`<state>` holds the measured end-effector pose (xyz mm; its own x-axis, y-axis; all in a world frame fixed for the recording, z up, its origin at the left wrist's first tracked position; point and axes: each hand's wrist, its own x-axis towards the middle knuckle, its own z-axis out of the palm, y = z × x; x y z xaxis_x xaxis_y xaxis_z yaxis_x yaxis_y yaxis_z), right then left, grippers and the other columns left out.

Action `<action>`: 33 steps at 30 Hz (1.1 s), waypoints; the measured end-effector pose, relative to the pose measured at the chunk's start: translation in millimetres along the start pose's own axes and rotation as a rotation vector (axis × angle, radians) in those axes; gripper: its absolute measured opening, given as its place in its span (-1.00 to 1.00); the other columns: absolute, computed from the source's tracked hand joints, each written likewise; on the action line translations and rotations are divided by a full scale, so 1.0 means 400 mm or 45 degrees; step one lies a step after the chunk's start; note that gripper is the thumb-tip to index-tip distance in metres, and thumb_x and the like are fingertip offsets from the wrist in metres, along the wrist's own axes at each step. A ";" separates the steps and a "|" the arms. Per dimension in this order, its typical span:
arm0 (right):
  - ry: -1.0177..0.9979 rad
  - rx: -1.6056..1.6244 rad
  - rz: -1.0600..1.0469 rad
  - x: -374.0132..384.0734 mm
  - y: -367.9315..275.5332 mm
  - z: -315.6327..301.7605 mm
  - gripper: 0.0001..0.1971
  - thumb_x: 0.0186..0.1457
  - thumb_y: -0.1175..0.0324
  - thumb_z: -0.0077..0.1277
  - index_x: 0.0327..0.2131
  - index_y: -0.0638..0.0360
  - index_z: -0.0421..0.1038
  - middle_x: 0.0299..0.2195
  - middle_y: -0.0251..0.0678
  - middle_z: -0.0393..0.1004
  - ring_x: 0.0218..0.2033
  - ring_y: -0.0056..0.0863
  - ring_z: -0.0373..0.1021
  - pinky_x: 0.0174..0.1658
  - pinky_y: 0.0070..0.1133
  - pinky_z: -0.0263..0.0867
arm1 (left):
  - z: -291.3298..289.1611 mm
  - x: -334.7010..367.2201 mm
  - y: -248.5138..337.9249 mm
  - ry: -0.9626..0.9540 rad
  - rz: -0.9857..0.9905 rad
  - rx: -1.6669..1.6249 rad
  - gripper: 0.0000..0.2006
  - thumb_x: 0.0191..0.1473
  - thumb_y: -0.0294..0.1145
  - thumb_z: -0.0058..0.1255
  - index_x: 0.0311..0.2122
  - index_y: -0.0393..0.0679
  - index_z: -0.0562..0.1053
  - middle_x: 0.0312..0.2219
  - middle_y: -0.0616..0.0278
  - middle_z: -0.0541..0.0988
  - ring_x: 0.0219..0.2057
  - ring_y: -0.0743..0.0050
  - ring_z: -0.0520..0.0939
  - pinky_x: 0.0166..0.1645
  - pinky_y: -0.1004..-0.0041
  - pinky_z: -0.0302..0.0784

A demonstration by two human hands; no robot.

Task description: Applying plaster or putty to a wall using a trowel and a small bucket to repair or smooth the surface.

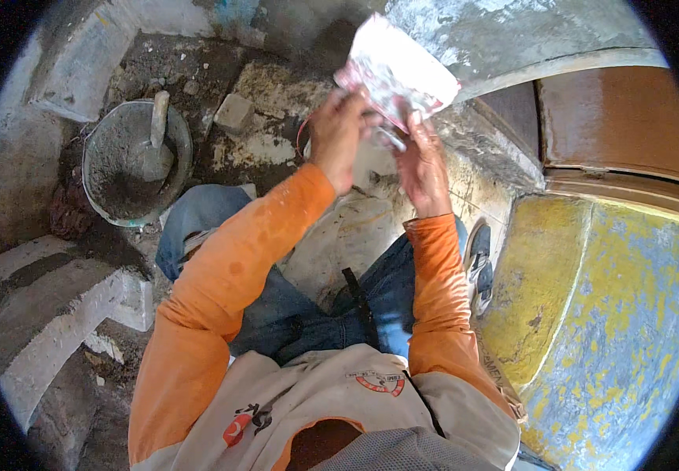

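Observation:
A white packet with pinkish-red print is held up in front of me, its upper part bright with light. My left hand grips its lower left edge, with the fingers smeared by motion. My right hand is closed on the lower right corner, the thumb lying along the packet's face. A small pale strip shows between the hands; what it is I cannot make out. The packet's contents are hidden.
On the left stands a bucket of grey mortar, with a trowel stuck in it. A square block lies on the rubble-strewn ground. Low masonry is at left, a yellow-blue wall at right. A shoe shows beside my right leg.

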<state>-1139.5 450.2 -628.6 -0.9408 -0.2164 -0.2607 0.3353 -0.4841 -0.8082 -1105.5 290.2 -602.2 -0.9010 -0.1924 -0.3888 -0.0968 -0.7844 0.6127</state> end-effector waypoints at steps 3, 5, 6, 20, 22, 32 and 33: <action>-0.024 -1.271 -0.319 0.046 -0.013 -0.139 -0.59 0.19 0.23 0.23 0.07 0.13 0.47 0.02 -0.37 0.51 0.01 -0.37 0.40 0.06 -0.41 0.32 | -0.031 0.055 0.079 0.107 0.211 0.019 -0.81 0.28 -0.26 0.06 -0.07 -0.06 0.47 -0.21 0.34 0.59 -0.28 0.50 0.61 -0.20 0.48 0.47; -0.265 -1.938 -0.403 0.060 0.027 -0.219 -0.66 0.15 0.25 0.20 -0.01 0.09 0.54 -0.01 -0.36 0.53 0.02 -0.33 0.39 0.06 -0.36 0.30 | -0.059 0.082 0.126 0.119 0.431 -0.022 -0.81 0.27 -0.25 0.06 -0.08 -0.04 0.46 -0.20 0.32 0.59 -0.27 0.45 0.62 -0.20 0.46 0.47; -0.502 -2.665 -0.362 0.058 0.049 -0.254 -0.72 0.12 0.26 0.17 -0.09 0.05 0.61 -0.03 -0.36 0.55 0.02 -0.29 0.38 0.07 -0.32 0.28 | -0.068 0.084 0.133 0.115 0.414 -0.018 -0.81 0.27 -0.25 0.06 -0.08 -0.04 0.46 -0.20 0.32 0.59 -0.27 0.45 0.62 -0.20 0.46 0.47; -0.544 -3.165 -0.534 0.116 0.210 -0.288 -0.87 0.16 0.36 -0.02 -0.26 0.08 0.51 -0.24 -0.26 0.54 -0.11 -0.26 0.44 -0.04 -0.29 0.28 | -0.079 0.063 0.156 0.097 0.293 -0.193 -0.79 0.29 -0.27 0.05 -0.02 -0.01 0.44 -0.18 0.31 0.56 -0.19 0.39 0.62 -0.10 0.39 0.54; -0.472 -3.082 -0.577 0.132 0.236 -0.300 -0.87 0.17 0.36 -0.02 -0.22 0.09 0.47 -0.23 -0.22 0.54 -0.13 -0.24 0.47 -0.06 -0.26 0.31 | -0.078 0.061 0.158 0.093 0.284 -0.202 -0.79 0.30 -0.26 0.05 -0.01 -0.01 0.45 -0.18 0.32 0.56 -0.20 0.40 0.62 -0.10 0.40 0.53; -0.438 -2.702 -0.436 0.209 0.352 -0.324 -0.83 0.24 0.33 0.01 -0.14 0.12 0.42 -0.13 -0.08 0.50 -0.05 -0.02 0.43 -0.03 -0.13 0.31 | -0.077 0.055 0.160 0.075 0.302 -0.230 -0.81 0.30 -0.24 0.05 -0.03 0.01 0.45 -0.15 0.35 0.56 -0.21 0.42 0.61 -0.09 0.40 0.52; -0.417 -2.616 -0.375 0.210 0.360 -0.315 -0.83 0.24 0.33 0.02 -0.13 0.13 0.43 -0.11 -0.06 0.48 -0.04 0.01 0.41 -0.03 -0.11 0.31 | -0.079 0.054 0.162 0.078 0.307 -0.232 -0.81 0.30 -0.24 0.05 -0.03 0.01 0.45 -0.15 0.35 0.56 -0.21 0.42 0.61 -0.09 0.40 0.52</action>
<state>-1176.3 469.1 -833.5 -0.8257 -0.5434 -0.1512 -0.5263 0.8387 -0.1399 -1118.0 216.7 -592.8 -0.8610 -0.4167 -0.2917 0.1988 -0.8035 0.5612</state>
